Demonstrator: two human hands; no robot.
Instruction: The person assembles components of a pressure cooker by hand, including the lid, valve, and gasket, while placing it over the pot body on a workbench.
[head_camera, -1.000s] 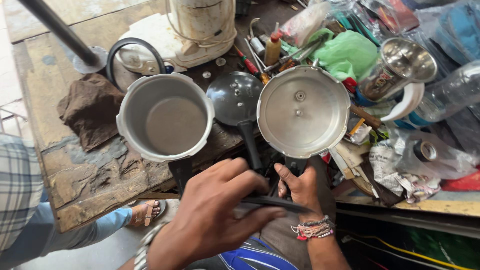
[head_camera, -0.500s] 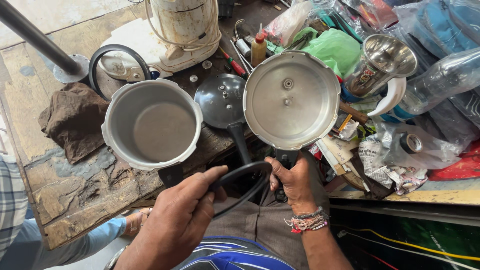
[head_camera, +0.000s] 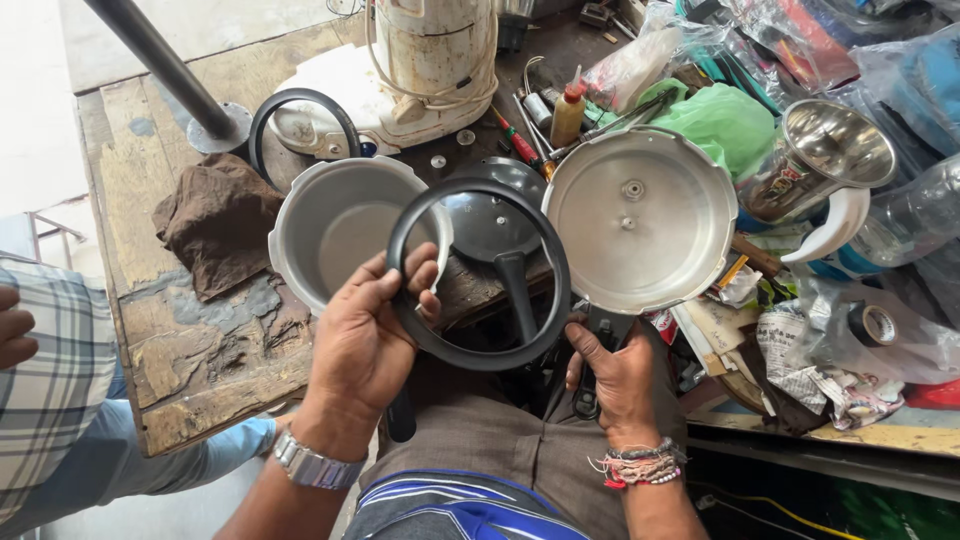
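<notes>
Gasket ring (head_camera: 478, 275) gripped in left hand (head_camera: 365, 335); right hand (head_camera: 620, 370) clasps lid handle (head_camera: 590, 375) below.

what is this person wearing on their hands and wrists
Both forearms are bare, with no sleeves or gloves. The left hand has a silver metal link watch at its wrist. The right hand has a stack of beaded and thread bracelets, pale with red and pink strands.

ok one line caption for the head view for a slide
Left hand holds up a black rubber gasket ring while right hand grips the pressure cooker lid by its handle, cooker pot alongside.
</notes>
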